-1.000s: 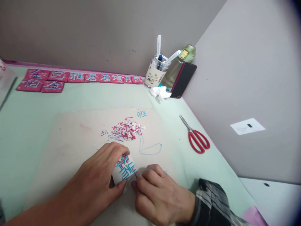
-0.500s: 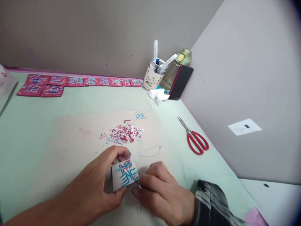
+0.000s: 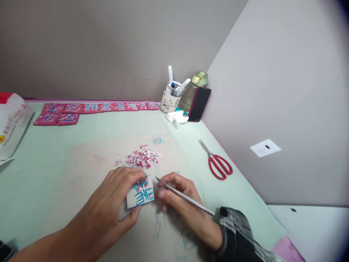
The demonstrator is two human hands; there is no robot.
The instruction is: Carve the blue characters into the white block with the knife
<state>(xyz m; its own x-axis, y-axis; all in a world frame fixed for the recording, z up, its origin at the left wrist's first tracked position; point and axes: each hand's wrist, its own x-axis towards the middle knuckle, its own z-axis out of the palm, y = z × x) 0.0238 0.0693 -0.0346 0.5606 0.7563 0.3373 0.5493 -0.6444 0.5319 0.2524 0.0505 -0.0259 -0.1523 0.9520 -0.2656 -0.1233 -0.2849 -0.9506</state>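
Between its thumb and fingers, my left hand (image 3: pixel 109 203) grips a small white square block (image 3: pixel 133 199) by its edges. Blue strokes of a character and some red cut areas show on the block's top face. My right hand (image 3: pixel 182 196) is closed around a slim silver craft knife (image 3: pixel 188 199). Its pointed tip sits just right of the block, apart from it. Beyond my left hand, a heap of red and white scraps (image 3: pixel 143 157) lies on a beige board (image 3: pixel 89 171) marked with blue pen.
Red-handled scissors (image 3: pixel 216 160) lie at the right. Red tiles with blue characters (image 3: pixel 68 119) line the back. A jar of markers (image 3: pixel 171 98), a green-lidded bottle (image 3: pixel 188 95), a phone (image 3: pixel 200 104) and crumpled tissue (image 3: pixel 177 117) stand near the corner. A white bag (image 3: pixel 13 127) is at left.
My right hand has drawn the knife tip off the block and turned, so the knife's shaft now shows. My left hand still holds the block. The camera view has shifted.
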